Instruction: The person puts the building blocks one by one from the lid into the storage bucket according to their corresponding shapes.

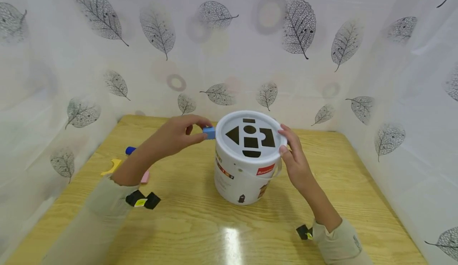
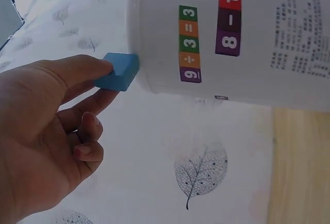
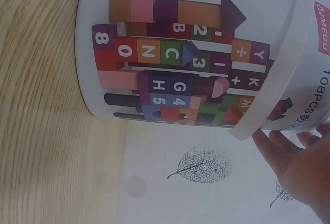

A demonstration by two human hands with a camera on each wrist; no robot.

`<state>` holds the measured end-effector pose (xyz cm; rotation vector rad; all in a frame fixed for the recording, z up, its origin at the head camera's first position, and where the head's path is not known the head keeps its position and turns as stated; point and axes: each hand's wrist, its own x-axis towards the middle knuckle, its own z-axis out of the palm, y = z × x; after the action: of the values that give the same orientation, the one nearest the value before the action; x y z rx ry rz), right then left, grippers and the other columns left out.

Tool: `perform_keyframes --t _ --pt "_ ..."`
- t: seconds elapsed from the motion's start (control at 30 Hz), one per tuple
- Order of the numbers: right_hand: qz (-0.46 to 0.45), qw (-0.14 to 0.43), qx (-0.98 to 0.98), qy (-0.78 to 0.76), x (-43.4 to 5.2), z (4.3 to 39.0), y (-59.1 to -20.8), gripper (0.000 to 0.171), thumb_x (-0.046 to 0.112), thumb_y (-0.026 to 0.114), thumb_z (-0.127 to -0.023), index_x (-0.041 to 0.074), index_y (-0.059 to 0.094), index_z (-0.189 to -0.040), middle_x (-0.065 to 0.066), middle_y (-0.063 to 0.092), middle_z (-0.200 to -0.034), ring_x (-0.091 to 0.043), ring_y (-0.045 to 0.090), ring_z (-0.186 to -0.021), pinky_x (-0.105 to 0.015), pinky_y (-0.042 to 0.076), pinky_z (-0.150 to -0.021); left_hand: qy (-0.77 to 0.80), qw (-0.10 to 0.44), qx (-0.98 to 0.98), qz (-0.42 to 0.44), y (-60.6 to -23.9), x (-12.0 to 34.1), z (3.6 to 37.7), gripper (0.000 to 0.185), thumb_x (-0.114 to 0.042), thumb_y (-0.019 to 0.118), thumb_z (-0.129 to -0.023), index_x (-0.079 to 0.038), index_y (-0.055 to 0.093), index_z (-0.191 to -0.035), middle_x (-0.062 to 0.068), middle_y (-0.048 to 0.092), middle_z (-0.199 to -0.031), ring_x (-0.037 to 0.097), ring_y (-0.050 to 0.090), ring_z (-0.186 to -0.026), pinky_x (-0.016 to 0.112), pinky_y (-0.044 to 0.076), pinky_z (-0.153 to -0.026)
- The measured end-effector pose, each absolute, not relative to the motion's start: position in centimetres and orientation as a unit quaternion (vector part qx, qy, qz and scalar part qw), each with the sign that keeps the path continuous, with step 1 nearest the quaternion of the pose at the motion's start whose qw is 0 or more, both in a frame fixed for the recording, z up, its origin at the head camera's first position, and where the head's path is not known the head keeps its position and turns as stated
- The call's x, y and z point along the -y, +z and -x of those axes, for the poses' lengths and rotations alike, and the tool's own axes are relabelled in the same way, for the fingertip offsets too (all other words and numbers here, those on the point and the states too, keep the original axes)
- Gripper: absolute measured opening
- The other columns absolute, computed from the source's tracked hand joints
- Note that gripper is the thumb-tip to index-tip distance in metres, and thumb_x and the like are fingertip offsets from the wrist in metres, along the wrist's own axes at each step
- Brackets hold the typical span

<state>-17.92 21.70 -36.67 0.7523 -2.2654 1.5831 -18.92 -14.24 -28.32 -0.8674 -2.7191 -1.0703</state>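
Pinch of the left hand, as I see it remotely: thumb and fingertips press on opposite sides of a blue block, parted only by its thickness; in the left wrist view the remaining fingers curl clear of it. The block is at the left side of the lid, level with its rim; I cannot tell whether the two touch. Opposite, the right hand holds the rim, thumb and fingers bent against its edge. The lid, pierced by six dark cutouts, caps a white bucket standing upright, its side printed with coloured blocks and sums. Around the left forearm I note a blue piece, a yellow arched piece and a pink block on the wooden table. Behind hangs a leaf-patterned sheet.
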Motion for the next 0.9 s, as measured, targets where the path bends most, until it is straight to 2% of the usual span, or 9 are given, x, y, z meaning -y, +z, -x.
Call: perform_keyframes --t 0.13,0.3,0.7,0.9 --pt "-0.260 0.137 0.783 0.548 -21.7 17.9 -36.7 0.044 0.012 0.037 -0.107 0.010 0.037 -0.151 -0.005 0.023 -0.165 -0.028 0.027 -0.149 -0.012 0.039 -0.105 -0.355 0.054 0.885 0.296 -27.3 13.4 19.8 0.024 -0.024 0.067 -0.098 -0.018 0.069 -0.121 -0.001 0.068 -0.111 0.020 0.049 -0.084 0.034 0.043 -0.070" --pt "-0.259 0.136 0.785 0.547 -21.7 17.9 -36.6 0.045 0.012 0.037 -0.107 0.011 0.037 -0.151 -0.005 0.022 -0.165 -0.028 0.028 -0.148 -0.012 0.039 -0.105 -0.359 0.049 0.882 0.302 -26.4 12.5 20.8 0.030 -0.026 0.066 -0.098 -0.015 0.067 -0.126 0.000 0.067 -0.113 0.020 0.050 -0.088 0.036 0.044 -0.072" --pt "-0.257 0.136 0.783 0.549 -21.8 17.9 -36.6 0.044 0.012 0.038 -0.107 0.010 0.037 -0.151 -0.005 0.022 -0.165 -0.027 0.028 -0.148 -0.012 0.039 -0.105 -0.367 0.018 0.884 0.288 -25.9 9.6 23.3 0.026 -0.032 0.070 -0.094 -0.022 0.070 -0.118 -0.003 0.065 -0.109 0.022 0.052 -0.089 0.034 0.047 -0.064" --pt "-0.261 0.135 0.780 0.552 -21.8 17.9 -36.7 0.044 0.011 0.038 -0.107 0.010 0.037 -0.151 -0.006 0.022 -0.165 -0.026 0.027 -0.148 -0.013 0.039 -0.105 -0.377 0.003 0.878 0.296 -26.1 8.1 24.4 0.023 -0.030 0.070 -0.094 -0.021 0.069 -0.115 -0.002 0.066 -0.112 0.023 0.052 -0.088 0.035 0.047 -0.070"
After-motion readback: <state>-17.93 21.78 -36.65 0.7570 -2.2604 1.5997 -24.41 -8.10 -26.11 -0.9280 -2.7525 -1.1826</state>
